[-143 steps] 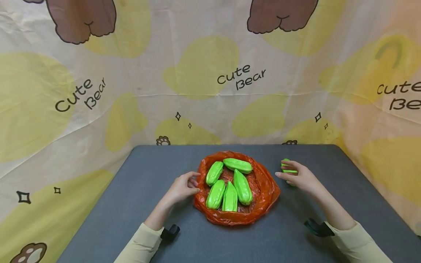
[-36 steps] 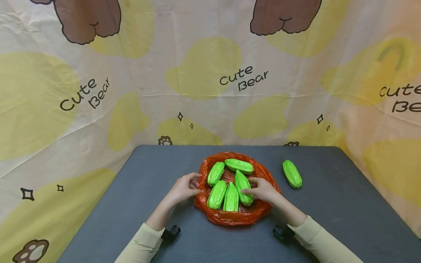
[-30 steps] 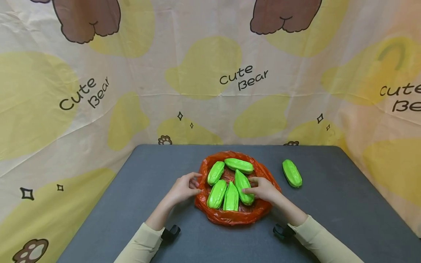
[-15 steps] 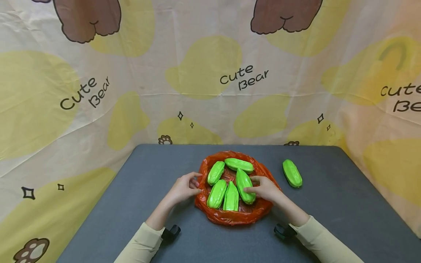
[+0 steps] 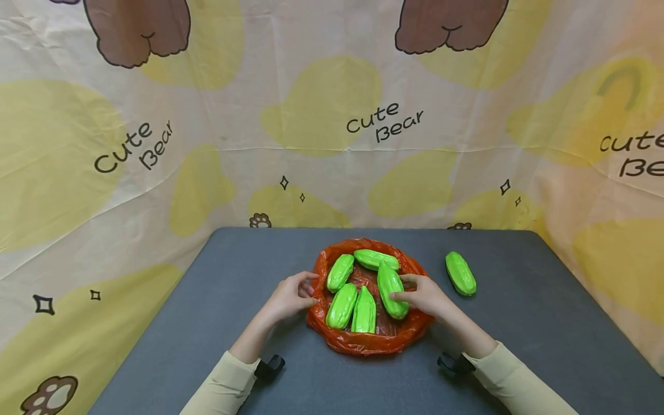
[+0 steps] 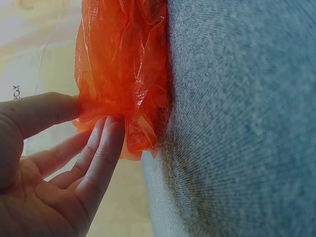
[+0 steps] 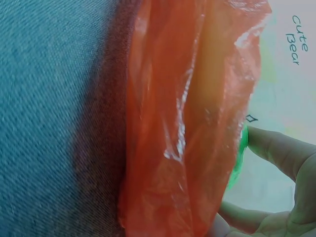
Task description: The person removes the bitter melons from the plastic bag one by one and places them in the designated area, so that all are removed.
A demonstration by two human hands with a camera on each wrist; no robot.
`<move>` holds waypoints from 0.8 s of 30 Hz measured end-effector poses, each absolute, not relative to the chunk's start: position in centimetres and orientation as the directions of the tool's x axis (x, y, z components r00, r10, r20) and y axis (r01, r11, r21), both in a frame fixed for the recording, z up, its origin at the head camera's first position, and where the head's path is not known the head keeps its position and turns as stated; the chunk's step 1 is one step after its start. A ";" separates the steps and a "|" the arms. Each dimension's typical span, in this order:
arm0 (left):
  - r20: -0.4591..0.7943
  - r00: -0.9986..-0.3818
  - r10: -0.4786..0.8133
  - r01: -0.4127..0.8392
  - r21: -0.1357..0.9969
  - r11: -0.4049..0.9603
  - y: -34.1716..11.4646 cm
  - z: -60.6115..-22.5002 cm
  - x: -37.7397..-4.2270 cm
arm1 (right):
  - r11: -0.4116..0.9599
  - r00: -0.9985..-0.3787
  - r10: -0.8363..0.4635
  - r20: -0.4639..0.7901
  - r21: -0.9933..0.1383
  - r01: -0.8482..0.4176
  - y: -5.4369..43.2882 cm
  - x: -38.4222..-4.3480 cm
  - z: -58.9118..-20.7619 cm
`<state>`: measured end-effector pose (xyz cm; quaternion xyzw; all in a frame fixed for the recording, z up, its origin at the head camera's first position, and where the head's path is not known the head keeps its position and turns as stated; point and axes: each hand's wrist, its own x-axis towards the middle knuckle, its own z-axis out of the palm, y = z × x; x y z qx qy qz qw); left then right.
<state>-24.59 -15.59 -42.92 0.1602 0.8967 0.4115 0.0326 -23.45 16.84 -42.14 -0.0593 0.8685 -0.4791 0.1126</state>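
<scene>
An orange-red plastic bag (image 5: 363, 344) stands on the table with its rim rolled down, and several ridged green gourds (image 5: 341, 305) lie in it. My right hand (image 5: 426, 295) reaches over the bag's right rim and pinches one gourd (image 5: 390, 290), which tilts over the others, its upper end overlapping the back gourd (image 5: 376, 259). In the right wrist view the bag wall (image 7: 173, 123) hides most of that gourd (image 7: 239, 160). My left hand (image 5: 287, 297) holds the left side of the bag; the left wrist view shows thumb and fingers pinching the crumpled plastic (image 6: 123, 64).
Another green gourd (image 5: 460, 274) lies on the grey table (image 5: 218, 300), right of the bag. Behind the table hangs a cloth (image 5: 321, 115) with yellow patches and bear prints. Each wrist carries a black strap mount (image 5: 270, 366).
One gourd was put on the table at the right earlier. My right hand then came back to the bag, took hold of another gourd and shifted it right and slightly up. The left hand stays.
</scene>
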 end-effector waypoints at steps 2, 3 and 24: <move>0.072 -0.947 0.312 0.258 0.749 0.610 -15.6 -43.0 -24.6 | 0.541 -0.969 -0.206 -0.136 -0.841 0.003 17.0 -23.4 -42.0; 0.071 -0.948 0.311 0.256 0.750 0.610 -15.6 -43.0 -24.6 | 0.545 -0.969 -0.204 -0.136 -0.838 0.003 17.1 -23.4 -41.9; 0.065 -0.951 0.302 0.247 0.746 0.618 -15.5 -42.8 -24.5 | 0.579 -0.974 -0.208 -0.092 -0.814 -0.047 19.3 -22.4 -39.8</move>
